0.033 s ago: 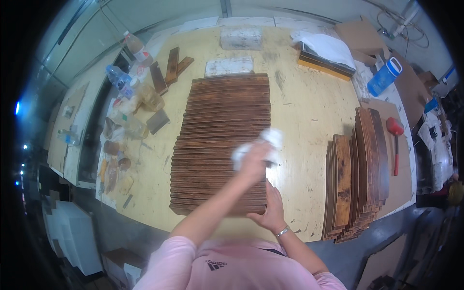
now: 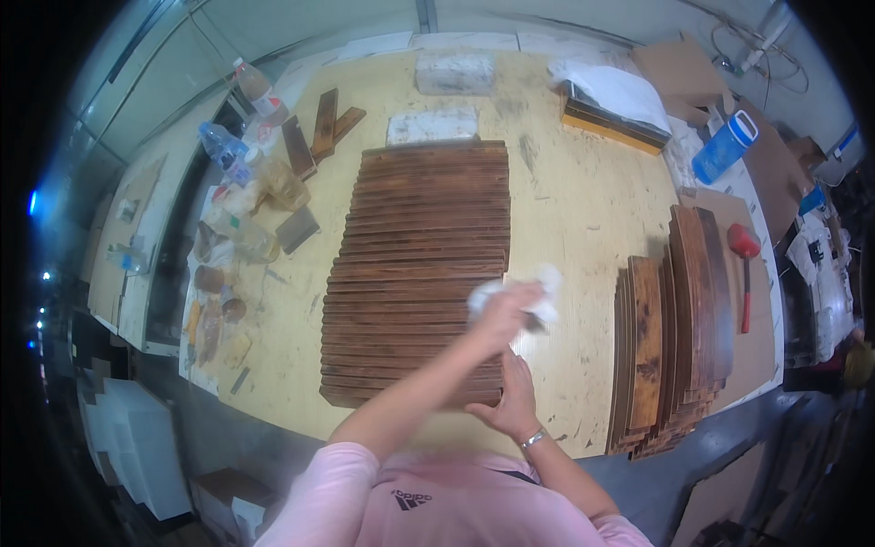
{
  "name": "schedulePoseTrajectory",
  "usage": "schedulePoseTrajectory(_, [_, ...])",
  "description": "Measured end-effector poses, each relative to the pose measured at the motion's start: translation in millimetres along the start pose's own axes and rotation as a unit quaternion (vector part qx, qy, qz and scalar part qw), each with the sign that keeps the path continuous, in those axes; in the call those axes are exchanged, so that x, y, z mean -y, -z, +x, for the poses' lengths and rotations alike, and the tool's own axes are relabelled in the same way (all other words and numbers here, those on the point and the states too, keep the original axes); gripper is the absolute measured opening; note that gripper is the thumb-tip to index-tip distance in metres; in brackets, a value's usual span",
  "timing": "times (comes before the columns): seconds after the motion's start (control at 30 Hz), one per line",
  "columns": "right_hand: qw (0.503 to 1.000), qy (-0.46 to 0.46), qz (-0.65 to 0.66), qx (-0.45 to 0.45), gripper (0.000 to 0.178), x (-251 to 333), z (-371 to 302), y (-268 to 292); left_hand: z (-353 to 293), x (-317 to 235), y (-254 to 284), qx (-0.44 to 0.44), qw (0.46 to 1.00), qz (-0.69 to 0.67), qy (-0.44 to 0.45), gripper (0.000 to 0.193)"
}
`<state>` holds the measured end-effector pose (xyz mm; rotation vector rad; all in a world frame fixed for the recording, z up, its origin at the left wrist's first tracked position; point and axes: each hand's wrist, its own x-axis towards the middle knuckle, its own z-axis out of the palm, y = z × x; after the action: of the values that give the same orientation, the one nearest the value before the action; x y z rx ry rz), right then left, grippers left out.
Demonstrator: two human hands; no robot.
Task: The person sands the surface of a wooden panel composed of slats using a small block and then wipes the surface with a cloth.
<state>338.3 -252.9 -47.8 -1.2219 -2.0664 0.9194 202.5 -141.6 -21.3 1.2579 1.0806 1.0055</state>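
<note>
Brown wooden planks (image 2: pixel 419 228) lie side by side in a ridged row on the pale table. My left hand (image 2: pixel 509 314), its arm crossing over the near planks, is closed on a crumpled white cloth (image 2: pixel 547 281) at the right ends of the planks. Part of the cloth sticks out on either side of the fingers, which are blurred. My right hand (image 2: pixel 512 401) wraps the near right corner of the row, with fingers along the right side and thumb at the near edge. A silver band circles that wrist.
More planks (image 2: pixel 647 337) stand on the right, beside a red mallet (image 2: pixel 745 242). A blue bottle (image 2: pixel 725 146) and a cloth-topped box (image 2: pixel 611 114) sit far right. Several plastic bottles (image 2: pixel 278 178) line the left edge. Wrapped white blocks (image 2: pixel 433 126) are behind the row.
My left hand and the white cloth have moved right and a little nearer, past the planks' right ends. My right hand has stayed at the corner.
</note>
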Motion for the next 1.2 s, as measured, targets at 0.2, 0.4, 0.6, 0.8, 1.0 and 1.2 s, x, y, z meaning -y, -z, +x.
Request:
schedulePoseTrajectory(0.2, [0.988, -0.089, 0.051, 0.113, 0.100, 5, 4, 7, -4, -55, -3, -0.001, 0.927, 0.268, -0.261, 0.053])
schedulePoseTrajectory(0.4, [0.998, -0.037, 0.039, 0.040, 0.125, 19, 12, 16, -95, -20, 177, -0.076, 0.790, 0.591, -0.141, 0.043])
schedulePoseTrajectory(0.6, [0.998, -0.040, 0.034, 0.043, 0.123, 23, 12, 16, -121, 11, 206, -0.225, 0.842, 0.475, -0.120, 0.034])
schedulePoseTrajectory(0.8, [1.000, -0.003, 0.001, 0.024, 0.126, 2, 2, 3, -10, -9, 51, -0.027, 0.912, 0.367, -0.182, 0.042])
schedulePoseTrajectory(1.0, [0.977, -0.086, 0.187, 0.049, 0.113, -14, -4, 4, -62, -53, 125, -0.171, 0.977, 0.098, -0.076, 0.050])
schedulePoseTrajectory(1.2, [0.944, -0.079, 0.320, -0.018, 0.084, -25, 78, 16, -147, -30, 275, -0.449, 0.878, -0.144, 0.086, 0.043])
